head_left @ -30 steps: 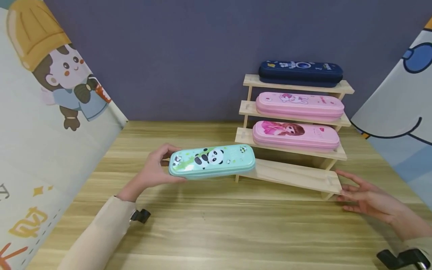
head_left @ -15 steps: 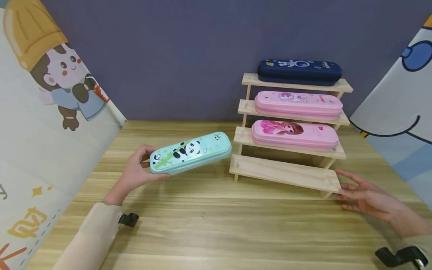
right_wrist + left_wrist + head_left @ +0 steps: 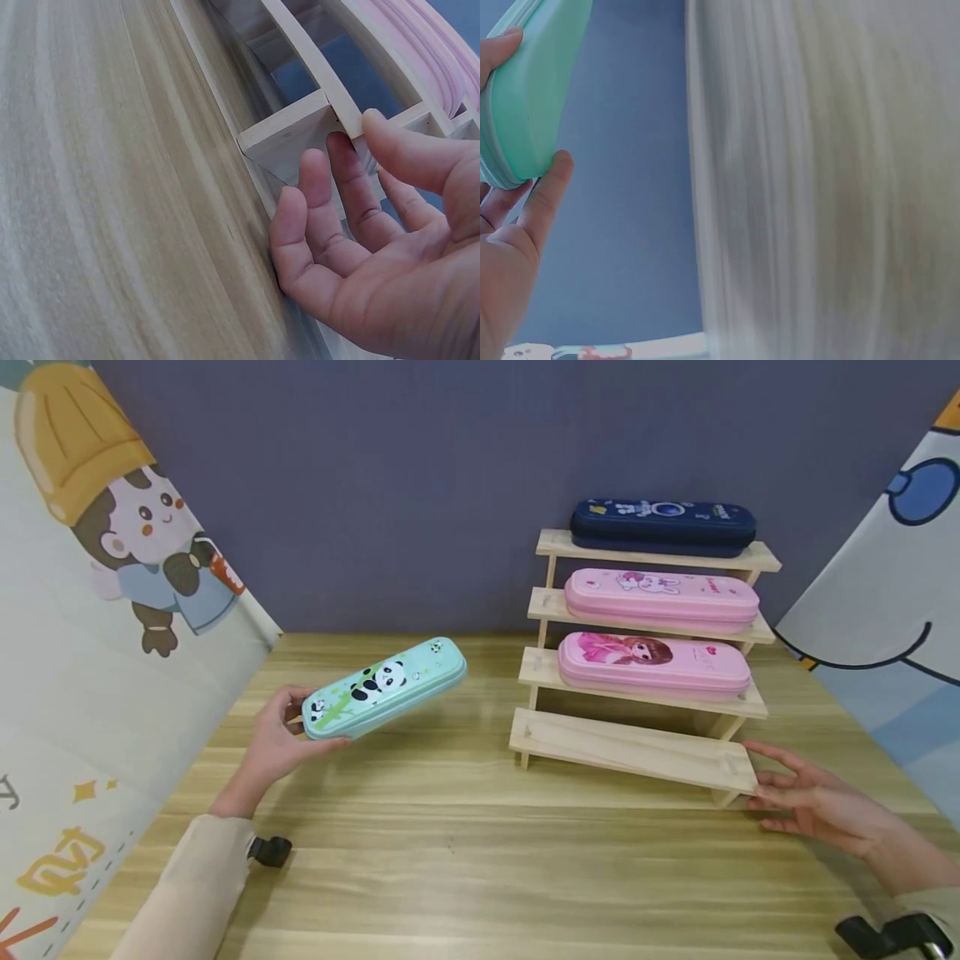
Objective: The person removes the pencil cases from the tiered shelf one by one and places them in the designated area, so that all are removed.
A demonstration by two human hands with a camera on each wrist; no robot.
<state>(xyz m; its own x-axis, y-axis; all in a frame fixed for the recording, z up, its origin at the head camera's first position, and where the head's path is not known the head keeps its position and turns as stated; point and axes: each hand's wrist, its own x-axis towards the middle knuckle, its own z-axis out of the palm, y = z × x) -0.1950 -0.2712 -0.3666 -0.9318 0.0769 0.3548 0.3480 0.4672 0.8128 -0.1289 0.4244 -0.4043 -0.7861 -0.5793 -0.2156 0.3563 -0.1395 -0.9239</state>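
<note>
My left hand [image 3: 273, 739] grips one end of a mint-green pencil case [image 3: 384, 687] with pandas on its lid. The case is tilted in the air over the table, its far end pointing up and right. In the left wrist view, fingers and thumb hold the green pencil case [image 3: 544, 90]. My right hand [image 3: 817, 797] holds the right end of the lowest step of a wooden tiered rack [image 3: 630, 747]. The right wrist view has the thumb at the board's end, with a finger touching below it.
On the rack's upper steps lie a dark blue pencil case [image 3: 663, 529], a pink rabbit pencil case [image 3: 662, 600] and a pink pencil case with a girl on it [image 3: 654, 664]. A dark wall [image 3: 375, 502] stands behind the wood-grain table [image 3: 450, 868]; printed panels flank it.
My left hand has moved left, away from the rack, carrying the green pencil case, whose right end has swung upward in view. My right hand has stayed at the rack's end.
</note>
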